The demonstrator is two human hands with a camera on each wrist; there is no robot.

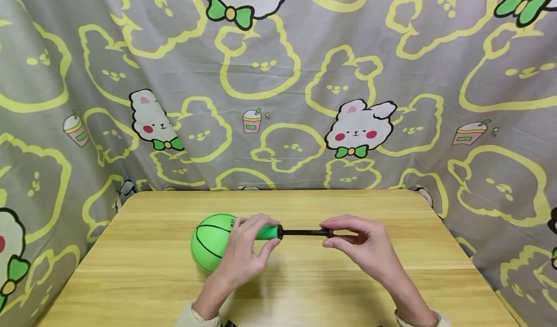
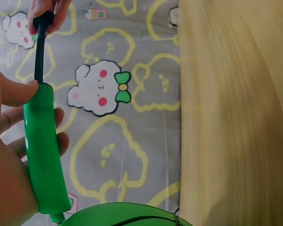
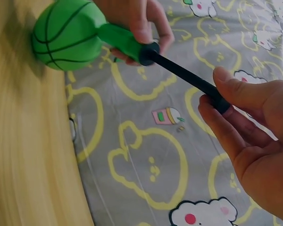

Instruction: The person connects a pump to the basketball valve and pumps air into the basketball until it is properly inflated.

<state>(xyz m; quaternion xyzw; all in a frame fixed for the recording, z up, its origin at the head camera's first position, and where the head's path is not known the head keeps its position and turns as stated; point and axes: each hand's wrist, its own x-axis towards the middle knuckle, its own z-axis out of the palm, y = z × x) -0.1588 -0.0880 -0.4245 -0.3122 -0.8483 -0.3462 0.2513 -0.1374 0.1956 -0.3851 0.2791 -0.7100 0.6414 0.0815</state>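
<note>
My left hand [image 1: 245, 249] grips the green barrel of a small hand pump [image 2: 45, 150], its fingers curled round it. From the barrel's black collar the black plunger rod [image 1: 302, 232] sticks out far to the right. Thumb and fingers of my right hand [image 1: 363, 240] pinch the black end [image 3: 220, 102] of that rod. A green ball [image 1: 210, 245] with black basketball lines lies on the table to the left, partly behind my left hand. In the right wrist view, the barrel's narrow end meets the ball [image 3: 68, 35]; the contact point itself is small.
The light wooden table [image 1: 174, 298] spans the lower part of the head view. A grey curtain [image 1: 278, 75] printed with yellow outlines and white rabbit faces hangs behind it and along both sides.
</note>
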